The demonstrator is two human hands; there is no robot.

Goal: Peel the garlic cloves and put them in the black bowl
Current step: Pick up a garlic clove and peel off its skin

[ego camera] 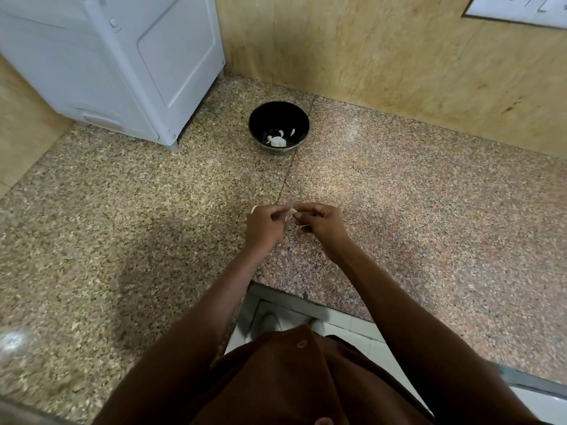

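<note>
The black bowl stands on the counter, close to the back wall and just to the right of the white appliance. Inside the bowl lie a few pale garlic pieces, so part of the work looks already done.

Well in front of the bowl, nearer to the person, both hands are together above the counter. The left hand and the right hand pinch one small garlic clove between their fingertips, almost touching each other. The clove is mostly hidden, so I cannot tell how much skin remains on it.

The main risk, in my judgement, is that the clove slips out. It is small, and a peeled clove is probably a little slick; a strong pull on the skin could make it jump onto the counter or over the front edge to the floor. A second risk is the way to the bowl: it is well apart from the hands, so the clove may fall short of the rim. Pieces of thin skin may also stick to the fingers and go into the bowl with the clove.
</note>
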